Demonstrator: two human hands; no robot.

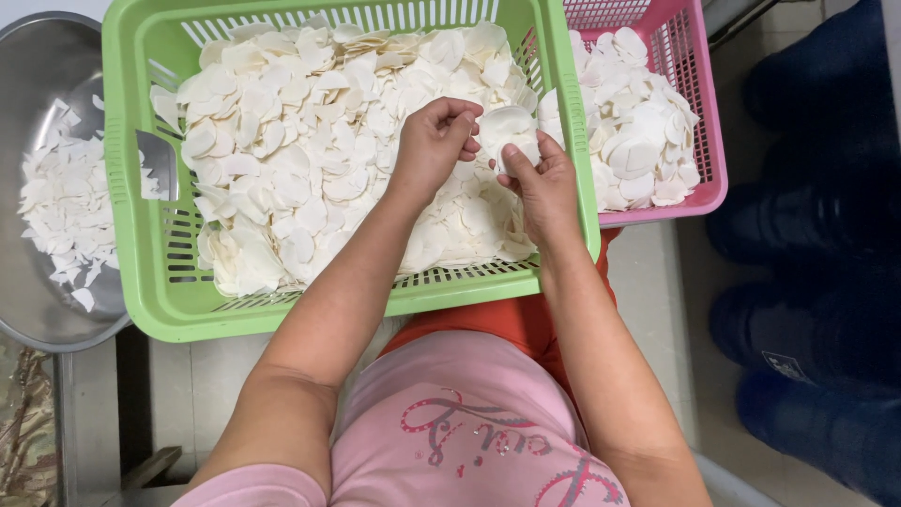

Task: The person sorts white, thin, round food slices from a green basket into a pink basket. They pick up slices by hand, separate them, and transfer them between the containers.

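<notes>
A green plastic basket [127, 207] rests on my lap, heaped with thin white round slices [300, 141]. Over its right side both my hands meet. My right hand [544, 183] holds one white slice [511, 127] between thumb and fingers. My left hand [434, 141] has its fingers curled and its fingertips touch the edge of that same slice. Both forearms reach up from the bottom of the view.
A pink basket [709, 141] at the upper right holds more white slices. A metal bowl [42, 66] at the left contains smaller white scraps. Dark blue bulky shapes [817, 282] fill the right side over a tiled floor.
</notes>
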